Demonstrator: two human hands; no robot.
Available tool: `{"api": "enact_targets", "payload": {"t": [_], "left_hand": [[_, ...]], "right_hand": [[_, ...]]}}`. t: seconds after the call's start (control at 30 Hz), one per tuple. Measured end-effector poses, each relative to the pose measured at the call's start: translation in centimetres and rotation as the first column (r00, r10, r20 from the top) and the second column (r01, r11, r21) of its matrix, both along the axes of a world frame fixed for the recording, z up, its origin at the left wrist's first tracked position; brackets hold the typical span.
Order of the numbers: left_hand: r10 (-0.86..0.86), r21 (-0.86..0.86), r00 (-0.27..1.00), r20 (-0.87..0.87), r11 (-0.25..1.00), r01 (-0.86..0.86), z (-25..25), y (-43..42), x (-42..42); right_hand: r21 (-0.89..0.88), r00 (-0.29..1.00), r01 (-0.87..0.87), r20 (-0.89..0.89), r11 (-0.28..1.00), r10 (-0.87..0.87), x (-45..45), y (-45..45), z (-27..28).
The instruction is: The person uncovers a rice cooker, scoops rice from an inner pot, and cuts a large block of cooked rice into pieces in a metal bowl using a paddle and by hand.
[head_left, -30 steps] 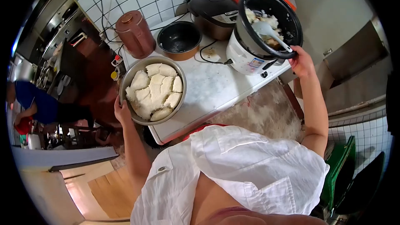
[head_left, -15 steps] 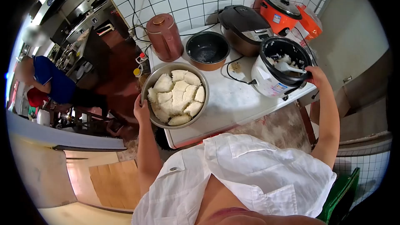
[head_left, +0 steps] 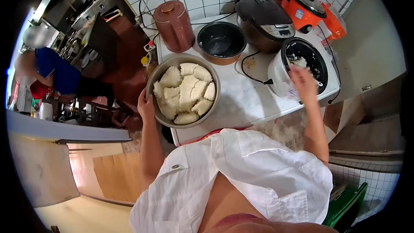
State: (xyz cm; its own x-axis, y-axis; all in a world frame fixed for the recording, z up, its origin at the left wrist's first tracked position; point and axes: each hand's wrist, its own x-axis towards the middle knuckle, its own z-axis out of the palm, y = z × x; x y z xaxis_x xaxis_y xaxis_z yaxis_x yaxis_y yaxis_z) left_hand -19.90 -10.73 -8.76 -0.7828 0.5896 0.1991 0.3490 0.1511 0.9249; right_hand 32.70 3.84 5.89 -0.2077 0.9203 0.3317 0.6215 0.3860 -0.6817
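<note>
My left hand (head_left: 145,103) is closed on the left rim of a round metal basin (head_left: 217,84), its thumb on top. Chunks of white cooked rice (head_left: 185,92) fill the basin, which sits at the counter's left edge. Above the near rim of a white rice cooker (head_left: 280,80) is my right hand (head_left: 304,84), slightly blurred, its fingers pointing into the pot. Loose rice (head_left: 297,61) clings inside the cooker's dark inner pot. A bit of a white rice paddle (head_left: 319,83) shows just right of that hand; whether the fingers touch it is hidden.
On the white counter (head_left: 241,103) stand a reddish kettle (head_left: 174,28), a dark inner pot (head_left: 221,43), a dark rice cooker (head_left: 265,23) and an orange cooker (head_left: 302,11). Cords cross the counter. Bottles (head_left: 148,60) stand left of it. A person in blue (head_left: 60,71) is further left.
My right hand has left the cooker's right rim and moved left over its near side. The paddle's handle, plain before, is mostly covered. My left hand still holds the basin.
</note>
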Motion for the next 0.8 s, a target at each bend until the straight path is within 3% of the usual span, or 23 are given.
{"api": "enact_targets", "payload": {"t": [0.03,0.07,0.1,0.13,0.23,0.33,0.47,0.57,0.67,0.8], "left_hand": [[0.015,-0.036,1.0,-0.008,0.999,-0.015,-0.1,-0.1,-0.2],[0.012,-0.026,1.0,-0.002,1.0,-0.012,-0.4,-0.2,-0.3],[0.01,-0.014,1.0,0.004,1.0,-0.01,-0.8,-0.1,-0.5],[0.01,0.003,1.0,0.009,1.0,-0.01,-0.9,-0.1,-0.5],[0.031,-0.018,0.998,-0.054,0.999,-0.032,0.3,-0.3,0.4],[0.041,-0.047,0.997,-0.071,0.998,-0.044,-0.1,-0.4,-0.1],[0.038,-0.081,0.996,-0.085,0.996,-0.045,-1.4,-0.3,-0.9],[0.077,-0.152,0.996,-0.049,0.985,-0.084,0.9,-0.4,0.6],[0.047,-0.05,0.998,-0.044,0.998,-0.049,-0.5,-0.3,-0.2],[0.07,-0.113,0.989,-0.134,0.99,-0.085,0.1,-0.4,0.1]], "right_hand": [[-0.134,0.983,-0.183,-0.048,0.974,0.178,-1.5,0.8,-3.6],[-0.452,0.944,-0.318,-0.235,0.833,0.233,-5.3,0.0,-3.1],[-0.53,0.917,-0.398,-0.257,0.749,0.306,-7.2,0.5,-5.1],[-0.596,0.882,-0.469,-0.283,0.652,0.376,-8.9,1.2,-7.7],[-0.716,0.847,-0.53,-0.47,0.455,0.248,-13.5,0.9,-10.4],[-0.748,0.84,-0.536,-0.426,0.392,0.336,-15.6,0.8,-11.9],[-0.594,0.851,-0.524,-0.388,0.611,0.353,-16.1,-0.1,-11.3],[-0.341,0.82,-0.571,-0.271,0.747,0.503,-15.9,-0.4,-8.6],[-0.258,0.755,-0.641,-0.383,0.723,0.532,-16.4,-1.5,-5.5],[-0.078,0.705,-0.693,-0.282,0.717,0.65,-17.5,-2.1,-4.5]]}}
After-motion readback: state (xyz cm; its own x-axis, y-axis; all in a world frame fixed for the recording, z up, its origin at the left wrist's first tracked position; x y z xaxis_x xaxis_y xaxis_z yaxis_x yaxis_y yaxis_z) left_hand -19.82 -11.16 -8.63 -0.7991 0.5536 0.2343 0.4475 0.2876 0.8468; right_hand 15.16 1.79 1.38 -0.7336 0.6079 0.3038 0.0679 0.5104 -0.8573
